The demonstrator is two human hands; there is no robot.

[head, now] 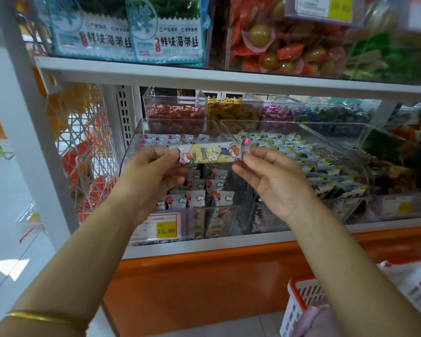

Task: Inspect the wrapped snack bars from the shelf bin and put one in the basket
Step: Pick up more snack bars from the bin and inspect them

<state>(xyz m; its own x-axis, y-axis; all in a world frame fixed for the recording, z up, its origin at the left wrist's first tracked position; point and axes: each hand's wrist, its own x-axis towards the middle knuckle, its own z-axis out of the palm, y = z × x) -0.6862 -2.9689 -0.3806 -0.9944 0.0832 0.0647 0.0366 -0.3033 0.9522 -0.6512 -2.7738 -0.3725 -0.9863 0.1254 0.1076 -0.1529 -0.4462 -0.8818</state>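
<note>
The left hand (153, 166) pinches one end of a snack bar (210, 153) & the right hand (272, 181) pinches the other, held flat above the shelf bin (131, 152). It's the looking step. Next: probably lower it to the basket (299, 302), bottom right.

cartoon-printed yellow snack bar (210, 153); red-rimmed white basket (299, 297)
</note>
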